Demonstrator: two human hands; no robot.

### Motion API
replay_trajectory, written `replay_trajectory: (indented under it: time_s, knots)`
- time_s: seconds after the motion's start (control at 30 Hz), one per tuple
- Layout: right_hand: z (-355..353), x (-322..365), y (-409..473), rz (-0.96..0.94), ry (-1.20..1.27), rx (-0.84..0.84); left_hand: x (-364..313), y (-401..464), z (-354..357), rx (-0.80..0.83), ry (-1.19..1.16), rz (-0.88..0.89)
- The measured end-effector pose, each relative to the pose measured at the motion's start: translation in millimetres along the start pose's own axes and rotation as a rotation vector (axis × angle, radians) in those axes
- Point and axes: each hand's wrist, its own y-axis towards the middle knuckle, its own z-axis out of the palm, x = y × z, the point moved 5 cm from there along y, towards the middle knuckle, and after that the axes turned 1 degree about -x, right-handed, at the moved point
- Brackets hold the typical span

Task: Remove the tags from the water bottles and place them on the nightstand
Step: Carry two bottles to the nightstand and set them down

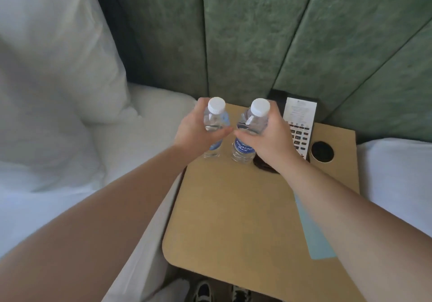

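Two clear water bottles with white caps and blue labels stand side by side at the back of the tan nightstand (pixel 233 208). My left hand (pixel 196 128) grips the left bottle (pixel 216 114) round its upper body. My right hand (pixel 271 138) grips the right bottle (pixel 253 119) the same way. No tag shows on either bottle neck. A pale blue paper strip (pixel 315 238) lies on the nightstand, partly hidden under my right forearm.
A black phone (pixel 301 124) with a white card stands behind the right bottle, and a round black coaster (pixel 322 151) lies to its right. White beds flank the nightstand, with a pillow (pixel 58 56) at left. A green padded headboard (pixel 257 32) rises behind.
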Motion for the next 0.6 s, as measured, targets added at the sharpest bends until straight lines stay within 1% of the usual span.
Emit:
replay_trajectory:
  time_s: [0.1,0.23,0.33,0.43,0.5,0.6]
  knots:
    - [10,-12,17,-0.035,-0.031,0.030,11,17,8,-0.011,-0.015,0.025]
    - [15,-24,34,-0.053,-0.062,0.064,24,33,20,0.054,-0.027,0.045]
    - [21,-32,44,-0.055,-0.086,0.119,25,44,21,0.051,-0.031,0.087]
    - [23,-37,53,-0.060,-0.076,0.123,25,55,19,0.074,-0.047,0.124]
    - [21,-40,57,-0.071,-0.057,0.118,24,61,16,0.119,-0.062,0.143]
    - [18,-42,58,-0.055,-0.062,0.129,32,63,10,0.194,-0.063,0.081]
